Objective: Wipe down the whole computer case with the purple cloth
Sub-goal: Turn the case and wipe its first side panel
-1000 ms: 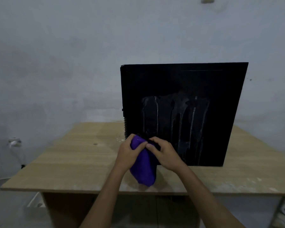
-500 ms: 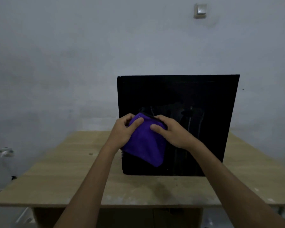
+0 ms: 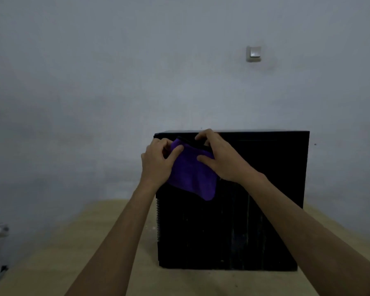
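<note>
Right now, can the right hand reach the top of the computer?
Probably yes. The right hand is already up by the computer's top edge, its fingers curling over it while pinching the cloth. Nothing blocks the top.

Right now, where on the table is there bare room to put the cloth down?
The table shows bare wood left of the computer case, and a strip in front of it, crossed by both forearms. The case's upper left corner is crowded: left hand, right hand, purple cloth.

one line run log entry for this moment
phase: wiping | left hand: grips purple cloth | right hand: grips cloth | cloth: at upper left of computer case side | case: upright on table
</note>
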Demonstrator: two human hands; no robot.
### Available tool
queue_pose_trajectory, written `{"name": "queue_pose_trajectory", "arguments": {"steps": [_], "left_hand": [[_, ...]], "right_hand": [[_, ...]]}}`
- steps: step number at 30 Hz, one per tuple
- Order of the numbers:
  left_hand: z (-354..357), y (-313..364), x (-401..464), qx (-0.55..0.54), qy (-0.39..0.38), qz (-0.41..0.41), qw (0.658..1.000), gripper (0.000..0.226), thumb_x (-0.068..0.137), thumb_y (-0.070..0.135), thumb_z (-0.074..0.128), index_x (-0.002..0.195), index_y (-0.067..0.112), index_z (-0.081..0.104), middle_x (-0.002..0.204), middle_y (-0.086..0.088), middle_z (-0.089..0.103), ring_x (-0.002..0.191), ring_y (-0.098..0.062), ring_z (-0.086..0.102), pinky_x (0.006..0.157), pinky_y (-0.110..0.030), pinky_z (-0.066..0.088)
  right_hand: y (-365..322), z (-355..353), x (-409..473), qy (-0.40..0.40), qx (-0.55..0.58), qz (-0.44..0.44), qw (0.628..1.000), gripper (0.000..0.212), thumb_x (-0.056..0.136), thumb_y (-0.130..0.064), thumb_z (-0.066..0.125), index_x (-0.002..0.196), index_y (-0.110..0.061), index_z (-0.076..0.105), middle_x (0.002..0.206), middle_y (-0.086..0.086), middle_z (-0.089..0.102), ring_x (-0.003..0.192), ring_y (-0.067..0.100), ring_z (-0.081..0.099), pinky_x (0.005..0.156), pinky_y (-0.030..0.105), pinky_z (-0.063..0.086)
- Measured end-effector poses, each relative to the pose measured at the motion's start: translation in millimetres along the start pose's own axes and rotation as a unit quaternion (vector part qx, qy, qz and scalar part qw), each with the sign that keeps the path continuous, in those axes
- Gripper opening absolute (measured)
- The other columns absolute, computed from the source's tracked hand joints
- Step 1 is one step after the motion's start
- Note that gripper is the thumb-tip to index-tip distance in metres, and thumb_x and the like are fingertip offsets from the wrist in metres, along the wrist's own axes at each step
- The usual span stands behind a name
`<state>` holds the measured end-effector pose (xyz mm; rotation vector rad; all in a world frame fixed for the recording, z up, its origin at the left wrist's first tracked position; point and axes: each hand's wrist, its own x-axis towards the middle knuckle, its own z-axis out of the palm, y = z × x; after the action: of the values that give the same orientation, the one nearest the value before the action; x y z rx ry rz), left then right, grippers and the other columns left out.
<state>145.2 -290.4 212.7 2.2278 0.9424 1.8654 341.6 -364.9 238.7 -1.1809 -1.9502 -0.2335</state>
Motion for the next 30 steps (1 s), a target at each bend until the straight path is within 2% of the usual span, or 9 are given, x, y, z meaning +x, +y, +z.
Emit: {"name": "queue_pose_trajectory", "arguments": {"steps": [4, 7, 10, 13, 17, 20, 23, 26, 30], "left_hand": [[7, -1, 17, 0.166, 0.072, 0.037, 0.983, 0.029, 0.091, 0.05, 0.063, 0.097, 0.021, 0.064, 0.106, 0.001, 0.049, 0.104, -0.019, 0.042, 0.087, -0.03, 0.024], [12, -8, 18, 0.172, 0.106, 0.052, 0.978, 0.035, 0.091, 0.045, 0.064, 0.117, 0.021, 0.058, 0.127, -0.004, 0.049, 0.126, -0.027, 0.043, 0.101, -0.038, 0.032], [12, -15, 18, 0.136, 0.063, 0.043, 0.988, 0.045, 0.095, 0.044, 0.059, 0.135, 0.025, 0.051, 0.141, 0.003, 0.05, 0.14, -0.021, 0.04, 0.115, -0.046, 0.025], [10, -15, 18, 0.133, 0.05, 0.04, 0.989, 0.037, 0.096, 0.043, 0.057, 0.129, 0.027, 0.054, 0.133, 0.009, 0.055, 0.124, -0.015, 0.053, 0.117, -0.047, 0.021], [12, -13, 20, 0.14, 0.059, 0.026, 0.988, 0.035, 0.095, 0.045, 0.058, 0.124, 0.025, 0.056, 0.127, 0.009, 0.055, 0.116, -0.015, 0.058, 0.117, -0.05, 0.022], [13, -11, 21, 0.138, 0.061, 0.018, 0.988, 0.035, 0.095, 0.048, 0.057, 0.122, 0.026, 0.056, 0.125, 0.009, 0.055, 0.114, -0.015, 0.058, 0.117, -0.051, 0.021], [10, -9, 24, 0.147, 0.052, 0.016, 0.988, 0.034, 0.095, 0.051, 0.055, 0.121, 0.028, 0.056, 0.125, 0.009, 0.056, 0.112, -0.013, 0.059, 0.117, -0.048, 0.018], [6, -8, 26, 0.156, 0.051, 0.012, 0.986, 0.034, 0.095, 0.052, 0.056, 0.12, 0.028, 0.058, 0.124, 0.01, 0.057, 0.11, -0.012, 0.059, 0.118, -0.049, 0.017], [4, -5, 27, 0.145, 0.05, 0.004, 0.988, 0.039, 0.092, 0.058, 0.058, 0.117, 0.029, 0.059, 0.122, 0.012, 0.058, 0.109, -0.009, 0.058, 0.118, -0.048, 0.018]], "right_hand": [[3, 12, 17, 0.148, -0.167, -0.088, 0.971, 0.045, 0.086, -0.009, 0.071, 0.119, -0.025, 0.045, 0.127, 0.003, 0.04, 0.087, 0.02, 0.057, 0.074, 0.041, 0.056], [11, 30, 20, 0.261, -0.285, -0.143, 0.911, 0.023, 0.091, -0.012, 0.065, 0.108, -0.021, 0.053, 0.124, 0.009, 0.047, 0.095, 0.026, 0.054, 0.086, 0.041, 0.048], [19, 49, 14, 0.34, -0.357, -0.15, 0.857, 0.003, 0.099, -0.02, 0.061, 0.099, -0.02, 0.064, 0.107, 0.007, 0.054, 0.096, 0.026, 0.051, 0.091, 0.04, 0.041], [15, 58, 11, 0.352, -0.377, -0.099, 0.851, 0.013, 0.09, -0.017, 0.072, 0.101, -0.021, 0.068, 0.097, 0.005, 0.059, 0.093, 0.028, 0.052, 0.092, 0.042, 0.041], [-2, 68, -4, 0.355, -0.33, -0.102, 0.869, 0.035, 0.086, -0.023, 0.07, 0.12, -0.021, 0.067, 0.109, 0.007, 0.06, 0.107, 0.029, 0.05, 0.111, 0.046, 0.033], [-20, 87, -24, 0.392, -0.311, -0.167, 0.85, 0.019, 0.09, -0.019, 0.065, 0.108, -0.024, 0.066, 0.103, 0.002, 0.053, 0.097, 0.026, 0.052, 0.101, 0.042, 0.039], [-31, 109, -40, 0.32, -0.313, -0.216, 0.868, 0.011, 0.093, -0.021, 0.062, 0.097, -0.022, 0.073, 0.086, 0.0, 0.06, 0.079, 0.025, 0.056, 0.082, 0.038, 0.041], [-31, 121, -41, 0.257, -0.328, -0.117, 0.901, 0.027, 0.094, -0.024, 0.057, 0.116, -0.016, 0.072, 0.08, 0.001, 0.064, 0.073, 0.026, 0.056, 0.076, 0.04, 0.039], [-33, 106, -35, 0.262, -0.328, 0.052, 0.906, 0.047, 0.096, -0.032, 0.047, 0.136, -0.01, 0.061, 0.08, 0.002, 0.069, 0.068, 0.023, 0.055, 0.074, 0.04, 0.035]]}}
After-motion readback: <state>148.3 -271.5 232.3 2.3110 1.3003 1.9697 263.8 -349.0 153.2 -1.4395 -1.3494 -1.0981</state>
